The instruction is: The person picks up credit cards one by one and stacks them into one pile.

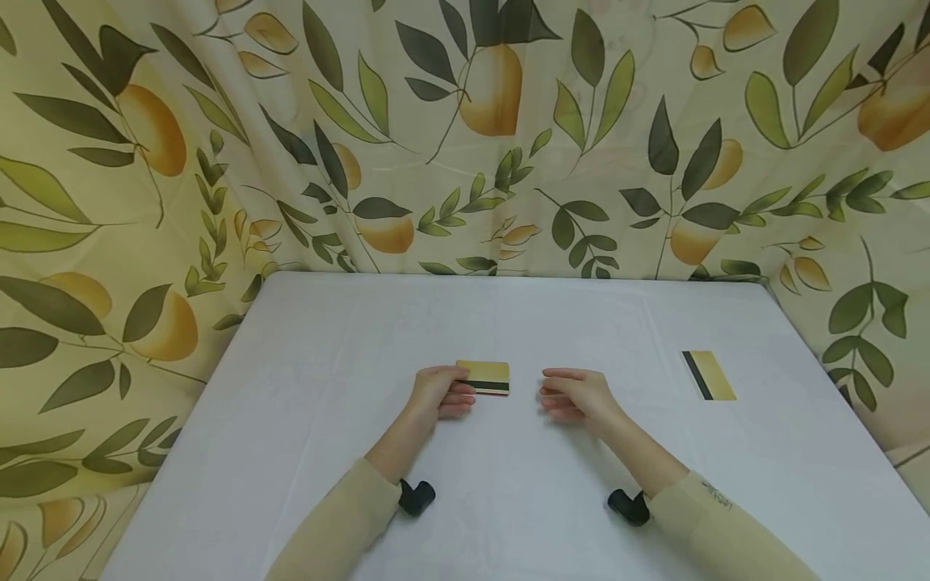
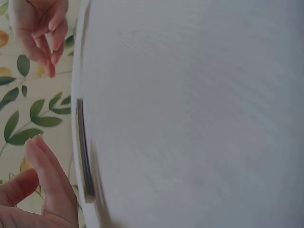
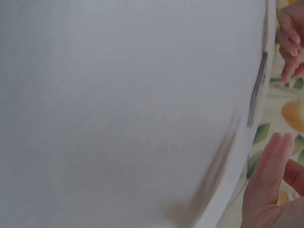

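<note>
A small stack of gold cards with a black stripe [image 1: 487, 373] lies flat near the middle of the white table; its layered edge shows in the left wrist view. My left hand [image 1: 439, 393] is at the stack's left end and overlaps it in the head view. In the left wrist view its fingers [image 2: 50, 178] are extended, with the thumb apart, and look raised above the table. To the right of the stack, my right hand [image 1: 577, 395] holds nothing, its fingers [image 3: 273, 164] loosely extended. Farther right lies a single gold card with a black stripe [image 1: 715, 375], turned upright.
The white table [image 1: 349, 323] runs back to a curtain [image 1: 465, 202] printed with fruit and leaves, which also hangs along the left side. A black wrist camera [image 1: 417, 498] sits at my left cuff, another black camera [image 1: 629, 507] at my right.
</note>
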